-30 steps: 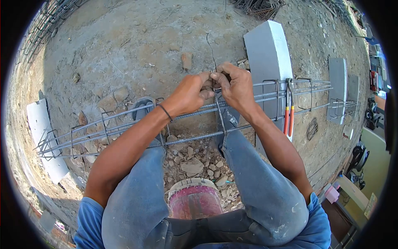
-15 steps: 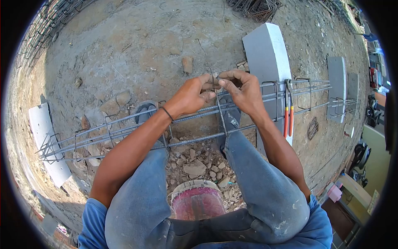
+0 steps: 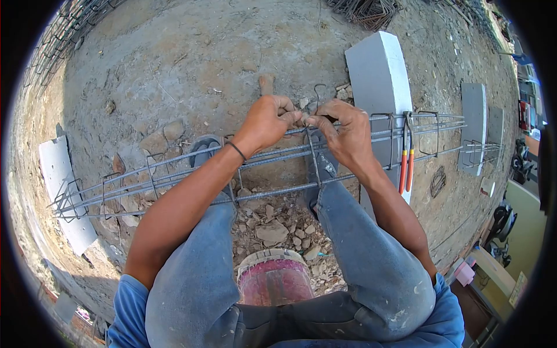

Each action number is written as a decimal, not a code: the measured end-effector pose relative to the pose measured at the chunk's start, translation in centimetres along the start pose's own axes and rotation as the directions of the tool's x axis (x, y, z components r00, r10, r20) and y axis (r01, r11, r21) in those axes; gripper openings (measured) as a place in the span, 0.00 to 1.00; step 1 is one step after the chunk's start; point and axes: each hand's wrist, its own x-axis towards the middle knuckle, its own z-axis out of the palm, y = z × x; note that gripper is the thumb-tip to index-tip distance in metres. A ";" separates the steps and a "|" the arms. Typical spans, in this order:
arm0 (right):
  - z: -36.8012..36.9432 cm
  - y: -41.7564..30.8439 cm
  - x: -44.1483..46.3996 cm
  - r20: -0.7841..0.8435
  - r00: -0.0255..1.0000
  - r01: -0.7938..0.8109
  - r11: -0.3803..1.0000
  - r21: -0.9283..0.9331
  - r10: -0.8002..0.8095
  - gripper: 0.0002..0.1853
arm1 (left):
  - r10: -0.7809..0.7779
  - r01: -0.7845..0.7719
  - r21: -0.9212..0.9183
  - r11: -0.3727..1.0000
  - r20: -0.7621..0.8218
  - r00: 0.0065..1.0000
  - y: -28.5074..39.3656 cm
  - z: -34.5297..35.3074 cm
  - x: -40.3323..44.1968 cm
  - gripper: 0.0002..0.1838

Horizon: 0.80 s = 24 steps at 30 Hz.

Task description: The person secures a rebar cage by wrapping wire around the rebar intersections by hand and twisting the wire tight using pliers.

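A long rebar cage (image 3: 272, 194) with square stirrups lies across in front of my knees. At its far bar, above a stirrup (image 3: 314, 155), my two hands meet with fingertips nearly touching. My left hand (image 3: 268, 123) is pinched on a thin dark wire. My right hand (image 3: 346, 130) pinches the same wire (image 3: 318, 93), whose bent end sticks up between the hands. Pincers (image 3: 407, 153) with red and yellow handles hang on the cage to the right of my right hand.
Pale blocks (image 3: 380, 75) (image 3: 67, 197) support the cage right and left. A red bucket (image 3: 275, 284) stands between my legs, with rubble (image 3: 271, 232) beyond it. Bundled stirrups (image 3: 368, 11) lie at the top; a brick piece (image 3: 266, 84) lies past my left hand.
The wire's upper end, earlier long and upright, now shows as a short bent hook. Both hands have shifted slightly while staying at the same bar.
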 end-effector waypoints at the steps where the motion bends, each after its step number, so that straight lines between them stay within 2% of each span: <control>1: -0.1 -0.1 -0.6 0.003 1.000 0.002 1.000 0.000 -0.002 0.03 | -0.050 0.047 -0.066 0.997 -0.041 0.998 -0.1 0.2 0.1 0.07; 3: -0.3 -0.2 -1.9 0.082 0.990 0.125 0.987 -0.100 -0.117 0.05 | -0.071 0.070 -0.014 0.997 -0.071 0.995 0.2 0.2 1.1 0.08; 4: -0.3 -0.1 -2.8 0.085 0.990 0.125 0.987 -0.101 -0.116 0.05 | -0.091 0.096 0.041 0.995 -0.101 0.991 0.2 0.3 1.5 0.10; 6: -0.2 0.4 -3.9 0.203 0.946 0.278 0.954 -0.114 -0.252 0.06 | -0.102 0.111 0.082 0.990 -0.112 0.988 0.2 0.4 2.0 0.11; 8: -0.2 0.9 -3.9 0.162 0.965 0.222 0.971 -0.084 -0.207 0.07 | -0.113 0.129 0.123 0.984 -0.126 0.985 -0.1 0.6 2.0 0.12; 9: -0.1 1.0 -3.8 0.114 0.981 0.163 0.985 -0.053 -0.156 0.09 | -0.038 0.066 0.177 0.982 -0.154 0.987 -0.3 0.7 2.1 0.13; 10: 0.1 1.0 -3.6 0.110 0.982 0.163 0.985 -0.052 -0.157 0.09 | 0.038 0.004 0.233 0.972 -0.176 0.984 -0.6 0.8 2.2 0.14; 12: 0.6 0.8 -3.4 0.116 0.965 0.250 0.960 -0.124 -0.236 0.11 | 0.027 0.020 0.248 0.969 -0.185 0.982 -0.9 1.2 2.5 0.14; 13: 0.6 0.7 -3.4 0.114 0.965 0.248 0.961 -0.123 -0.235 0.11 | 0.018 0.034 0.259 0.965 -0.197 0.980 -0.9 1.5 2.6 0.15; 15: 0.6 0.5 -3.3 0.145 0.962 0.259 0.936 -0.238 -0.230 0.12 | 0.061 0.008 0.302 0.953 -0.219 0.974 -1.0 1.8 2.4 0.15; 17: 1.0 0.6 -3.5 0.098 0.968 0.246 0.942 -0.227 -0.230 0.10 | 0.104 -0.017 0.345 0.938 -0.237 0.966 -1.1 2.1 2.1 0.15; 19: 1.1 0.7 -3.4 0.052 0.972 0.235 0.948 -0.217 -0.229 0.09 | -0.033 0.018 -0.072 0.997 -0.209 0.977 0.2 2.0 1.1 0.13; 21: 0.8 1.2 -2.4 0.016 0.999 0.044 0.993 -0.114 -0.043 0.07 | -0.016 0.003 -0.075 0.997 -0.177 0.984 0.1 1.6 1.0 0.12; 22: 0.9 1.5 -1.6 0.016 0.999 0.045 0.993 -0.114 -0.043 0.07 | 0.003 -0.014 -0.078 0.997 -0.144 0.990 0.1 1.4 1.0 0.12; 24: 1.2 2.1 0.6 0.046 0.997 -0.059 0.998 -0.005 0.059 0.06 | 0.014 -0.027 -0.097 0.995 -0.128 0.992 0.2 1.3 0.7 0.12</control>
